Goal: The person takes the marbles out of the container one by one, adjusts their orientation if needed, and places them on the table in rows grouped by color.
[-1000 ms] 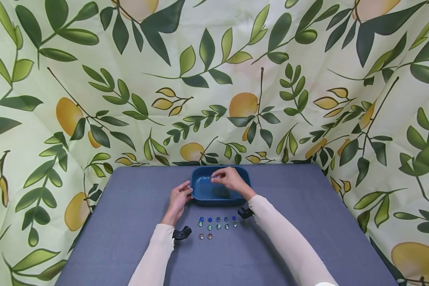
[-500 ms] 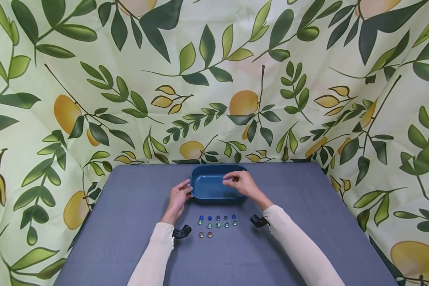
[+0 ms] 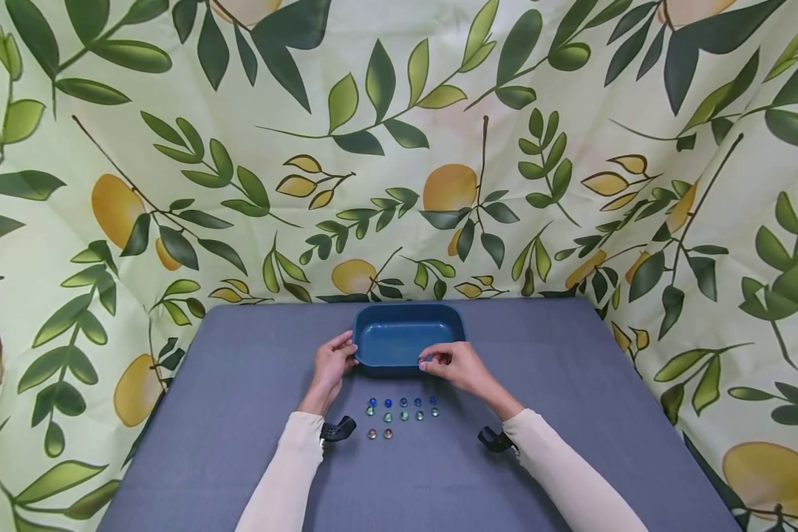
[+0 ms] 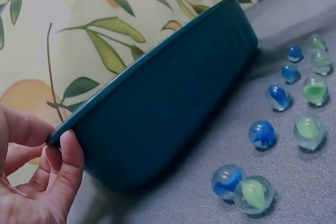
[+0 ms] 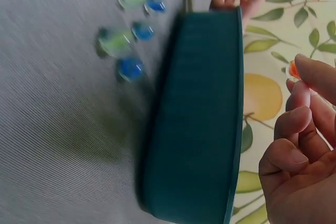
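A blue rectangular plastic basin [image 3: 389,341] stands at the back of the table. My left hand [image 3: 330,365] pinches its left rim between thumb and fingers, as the left wrist view shows too. Over the basin's near right edge, my right hand [image 3: 464,368] holds an orange and clear marble [image 5: 293,70] between thumb and fingertips. In front of the basin, glass marbles lie in rows: several blue marbles [image 4: 262,134], several green marbles [image 4: 309,131], and two orange-brown marbles [image 3: 380,434] nearest me. No marbles show in the visible part of the basin floor.
The table [image 3: 253,443] wears a grey-blue cloth. Behind it and at both sides hang fabric walls [image 3: 386,170] with a leaf and fruit print. A black camera mount sits on each wrist.
My right hand has drawn back from above the basin's middle toward its near right rim, still pinching the marble. The left hand keeps its grip on the rim.
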Motion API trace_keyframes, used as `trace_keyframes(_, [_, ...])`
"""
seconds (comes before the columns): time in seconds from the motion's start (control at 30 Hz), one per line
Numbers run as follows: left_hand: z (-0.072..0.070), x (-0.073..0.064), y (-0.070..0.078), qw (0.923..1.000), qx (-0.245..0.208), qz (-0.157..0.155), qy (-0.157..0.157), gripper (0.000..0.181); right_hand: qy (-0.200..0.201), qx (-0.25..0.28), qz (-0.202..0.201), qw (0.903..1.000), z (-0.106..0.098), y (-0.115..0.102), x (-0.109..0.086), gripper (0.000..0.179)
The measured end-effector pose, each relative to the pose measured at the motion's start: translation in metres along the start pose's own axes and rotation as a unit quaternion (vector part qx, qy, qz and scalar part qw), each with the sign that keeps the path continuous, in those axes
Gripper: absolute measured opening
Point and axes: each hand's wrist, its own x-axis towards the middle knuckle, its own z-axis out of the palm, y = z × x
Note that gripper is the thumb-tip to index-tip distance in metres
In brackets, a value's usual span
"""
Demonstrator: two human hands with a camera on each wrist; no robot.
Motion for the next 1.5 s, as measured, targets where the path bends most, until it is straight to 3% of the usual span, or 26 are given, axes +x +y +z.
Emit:
trace_keyframes(0.53, [-0.003, 0.002, -0.004, 0.9999, 0.003, 0.002, -0.013, 0.043, -0.046, 0.020, -0.030, 0.9983, 0.025, -0.008, -0.035, 0.009])
trace_keyframes(1.03, [-0.002, 0.004, -0.006, 1.0000, 0.002, -0.001, -0.006, 0.042, -0.058, 0.042, 0.040, 0.9966, 0.058, -0.008, -0.058, 0.009])
trace_keyframes(1.5, [-0.003, 0.005, -0.009, 1.0000, -0.003, 0.003, -0.007, 0.042, -0.054, 0.007, 0.031, 0.9980, 0.079, -0.001, -0.067, 0.011])
